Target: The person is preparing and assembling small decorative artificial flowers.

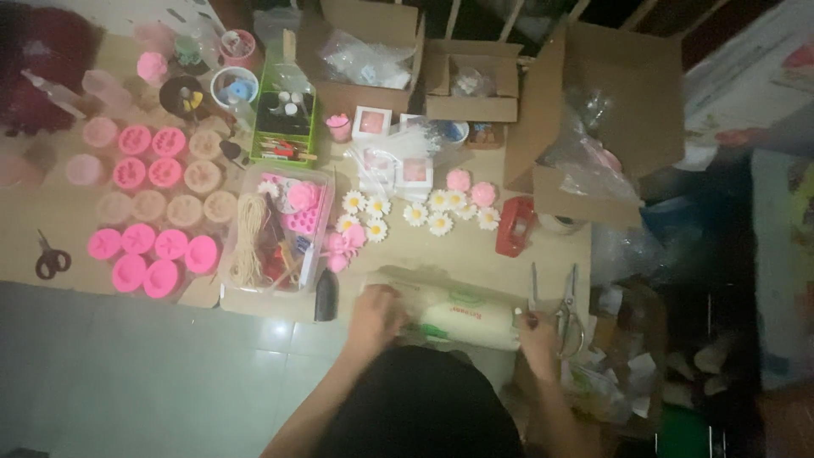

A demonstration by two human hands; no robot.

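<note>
Surface (51, 229) carries pink moulds (153, 250) at left and open boxes (593, 110) far right. White roll (462, 322) lies at near edge, centre. Left hand (373, 318) is curled over the roll's left end; right hand (536, 339) pinches its right end. Scissors (568, 318) lie just right.

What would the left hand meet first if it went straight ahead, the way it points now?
Probably the pink flower pieces just beyond the left hand, which rests on the white roll and points up the table. The daisies lie further along. Depth is unclear in this blurred view.
</note>
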